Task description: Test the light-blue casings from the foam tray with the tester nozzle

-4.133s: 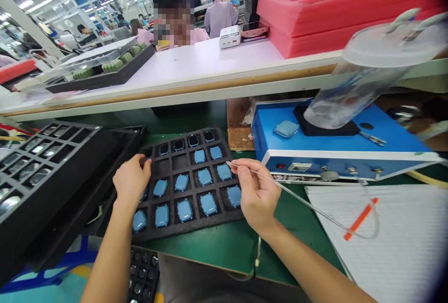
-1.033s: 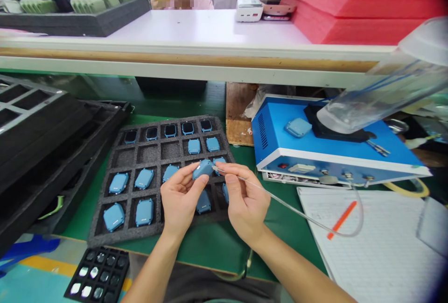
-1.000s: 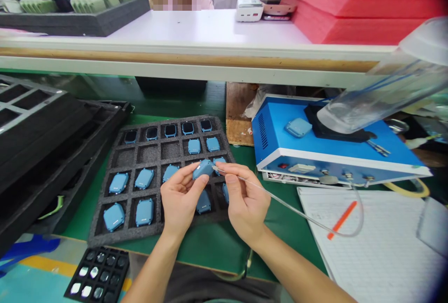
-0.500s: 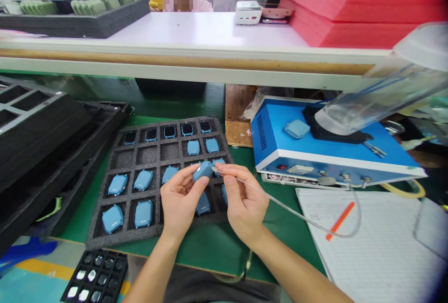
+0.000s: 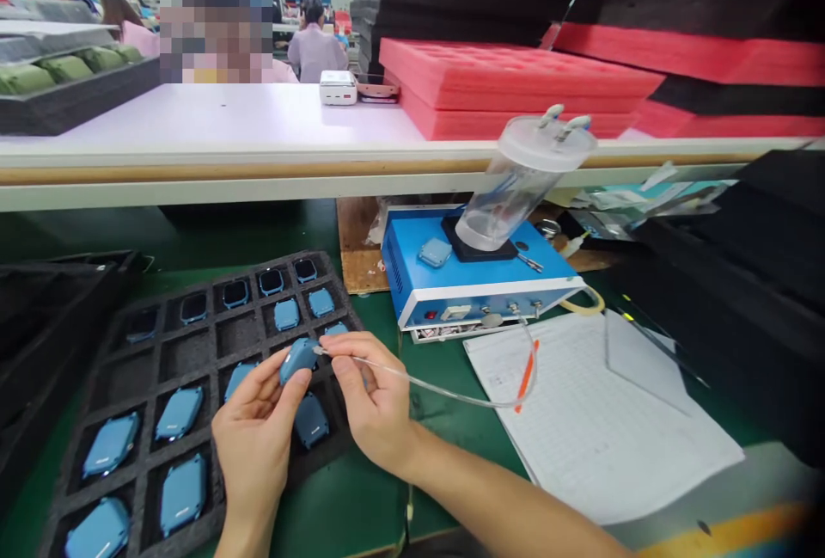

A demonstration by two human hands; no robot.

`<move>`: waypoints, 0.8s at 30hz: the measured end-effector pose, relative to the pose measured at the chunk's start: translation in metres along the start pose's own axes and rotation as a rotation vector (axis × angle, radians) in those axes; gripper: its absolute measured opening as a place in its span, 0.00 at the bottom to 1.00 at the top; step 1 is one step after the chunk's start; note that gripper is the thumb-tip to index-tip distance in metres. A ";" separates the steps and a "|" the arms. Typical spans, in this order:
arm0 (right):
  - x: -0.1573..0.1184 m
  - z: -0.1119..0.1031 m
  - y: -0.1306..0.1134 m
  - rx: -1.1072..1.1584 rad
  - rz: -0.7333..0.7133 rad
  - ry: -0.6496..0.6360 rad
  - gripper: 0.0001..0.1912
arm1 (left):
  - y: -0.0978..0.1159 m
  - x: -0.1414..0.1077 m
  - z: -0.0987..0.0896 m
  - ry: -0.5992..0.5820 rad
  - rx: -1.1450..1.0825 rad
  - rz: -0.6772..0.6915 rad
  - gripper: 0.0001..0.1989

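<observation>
A blue watch case [image 5: 298, 361] is held above the near right part of a dark foam tray [image 5: 149, 366], pinched between the thumb and fingers of the left hand [image 5: 261, 420]. The right hand [image 5: 374, 399] grips the end of a thin clear tube [image 5: 444, 394] between thumb and fingers, its tip at the right edge of the case; whether it touches cannot be told. Of the two hands, the left is nearer the middle of the tray. Around them, more blue cases lie in the tray's compartments, and the far row holds pieces with dark screens facing up. The tray rests on a green tabletop [image 5: 361, 498]. To its right stands a blue box [image 5: 412, 283], with another blue case [image 5: 435, 252] and a tilted clear cylinder [image 5: 499, 201] on top. The tube curves over white papers [image 5: 599, 429], near an orange strip [image 5: 527, 376]. Beyond, red foam blocks [image 5: 490, 89] sit on a white shelf [image 5: 258, 124].
</observation>
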State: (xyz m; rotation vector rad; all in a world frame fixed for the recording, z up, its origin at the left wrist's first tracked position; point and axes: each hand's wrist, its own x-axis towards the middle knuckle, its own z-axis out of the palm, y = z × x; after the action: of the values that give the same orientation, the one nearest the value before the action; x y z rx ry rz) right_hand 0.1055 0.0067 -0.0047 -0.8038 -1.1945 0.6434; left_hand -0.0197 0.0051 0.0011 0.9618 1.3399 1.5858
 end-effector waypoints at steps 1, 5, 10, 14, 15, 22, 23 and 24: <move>0.000 0.000 0.000 0.001 0.001 0.000 0.10 | 0.000 0.000 0.000 0.002 0.004 -0.001 0.22; 0.001 0.000 -0.002 -0.009 -0.004 0.002 0.09 | 0.001 0.001 0.000 0.009 0.031 -0.003 0.23; 0.003 0.000 -0.002 -0.017 0.001 0.004 0.09 | 0.004 0.001 0.002 0.034 0.062 -0.026 0.24; 0.003 0.000 -0.003 -0.017 -0.002 0.005 0.09 | 0.003 0.001 0.001 0.022 0.062 -0.024 0.24; 0.003 0.000 -0.003 -0.017 -0.001 0.004 0.09 | 0.002 0.001 0.000 0.020 0.063 -0.022 0.24; 0.003 0.001 -0.003 -0.013 0.004 0.005 0.09 | 0.001 0.001 -0.002 0.017 0.074 -0.018 0.25; 0.003 0.001 -0.003 -0.012 0.003 0.007 0.09 | 0.001 0.001 -0.002 0.017 0.076 -0.020 0.25; 0.004 0.001 -0.003 -0.012 0.001 0.006 0.09 | 0.001 0.002 -0.002 0.016 0.078 -0.025 0.25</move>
State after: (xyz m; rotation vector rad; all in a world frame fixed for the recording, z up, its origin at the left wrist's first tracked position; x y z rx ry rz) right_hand 0.1060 0.0080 0.0000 -0.8161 -1.1933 0.6350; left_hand -0.0219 0.0059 0.0019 0.9780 1.4287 1.5350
